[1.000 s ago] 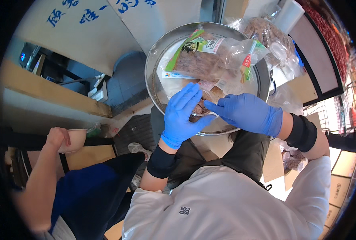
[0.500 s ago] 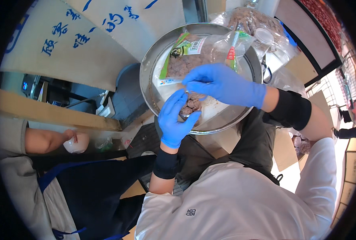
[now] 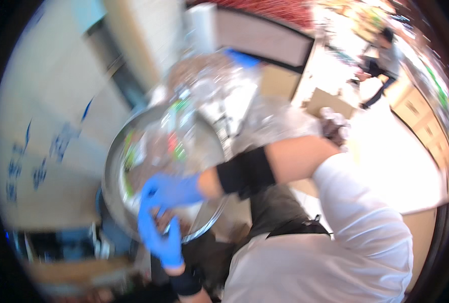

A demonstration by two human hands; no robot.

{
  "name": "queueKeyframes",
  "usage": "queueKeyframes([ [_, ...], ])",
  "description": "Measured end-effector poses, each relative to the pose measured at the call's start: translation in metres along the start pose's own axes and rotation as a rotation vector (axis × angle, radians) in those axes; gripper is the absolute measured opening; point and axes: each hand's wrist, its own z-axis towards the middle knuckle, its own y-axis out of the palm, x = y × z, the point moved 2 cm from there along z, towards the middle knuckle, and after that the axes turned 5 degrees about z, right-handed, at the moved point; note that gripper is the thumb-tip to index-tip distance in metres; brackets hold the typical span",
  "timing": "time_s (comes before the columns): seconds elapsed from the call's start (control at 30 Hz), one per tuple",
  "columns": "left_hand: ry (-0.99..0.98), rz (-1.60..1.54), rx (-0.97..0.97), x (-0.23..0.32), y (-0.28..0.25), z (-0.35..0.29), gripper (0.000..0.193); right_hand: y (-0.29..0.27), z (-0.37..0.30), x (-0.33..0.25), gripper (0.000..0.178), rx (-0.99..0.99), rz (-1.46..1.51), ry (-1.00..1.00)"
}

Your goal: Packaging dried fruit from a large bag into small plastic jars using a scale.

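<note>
My left hand (image 3: 161, 240), in a blue glove, wraps round a small clear container of brown dried pieces (image 3: 165, 220). Over its top my right hand (image 3: 173, 192), gloved in blue too, has curled fingers; whatever they pinch is hidden and blurred. Both hands are above the near left part of a large round metal tray (image 3: 112, 177). On that tray, just beyond my hands, lies a clear plastic bag (image 3: 151, 154) with green edges and brown pieces inside. Motion smears the whole picture.
Behind the tray sits a big clear bag of brown pieces (image 3: 199, 73). Scissors (image 3: 224, 123) lie right of the tray. Further right are white-lidded jars (image 3: 335, 123) and a cardboard box (image 3: 329, 103). Another person (image 3: 383, 63) is far off at the upper right.
The view has swung right, so tray and hands appear further left and lower. The co-worker at the left is out of sight. My left hand still holds the container, with my right over it.
</note>
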Motion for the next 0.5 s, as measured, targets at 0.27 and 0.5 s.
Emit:
queueKeyframes([
  [0.27,0.187,0.364,0.081,0.003,0.008,-0.003,0.052,-0.010,-0.003,0.005,0.020,0.170,0.084,0.068],
  [0.5,0.363,0.437,0.062,0.033,-0.005,0.005,0.039,-0.017,-0.011,0.004,0.018,0.145,0.103,0.127],
])
